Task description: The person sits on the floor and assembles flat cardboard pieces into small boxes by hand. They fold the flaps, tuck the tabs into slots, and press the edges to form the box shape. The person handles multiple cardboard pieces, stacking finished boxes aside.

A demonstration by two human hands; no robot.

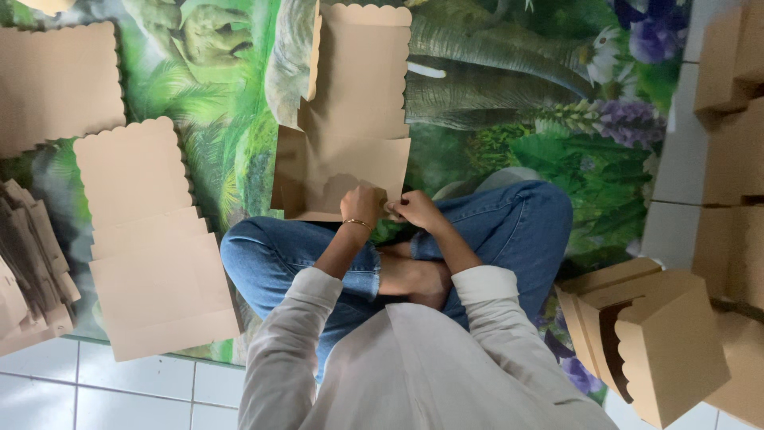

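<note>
The flat brown cardboard box blank (350, 119) lay unfolded on the jungle-print floor mat (509, 103), just beyond the person's crossed legs, its scalloped far edge pointing away and one side flap on its left already raised. Its near edge rested against the knees, and that was where both hands worked. The left hand (362, 205), a thin bracelet (358, 224) at the wrist, pinched the near flap with the fingers closed narrowly on the card. The right hand (415, 209) met it at the same spot, fingertips closed on a small tab or corner; exactly which part it gripped was too small to tell.

Judged from this, the step in hand was folding up the near wall of the box, at the point where a tab is bent toward its slot. The next move would seem to call for a crease kept straight along the scored line and both hands steady, so the thin card did not buckle.

To the left, two more flat blanks (147, 239) lay on the mat, with a stack of folded card (28, 271) at the edge. To the right, finished boxes (660, 350) stood on the white tiled floor (135, 390), one nearby tipped on its side.
</note>
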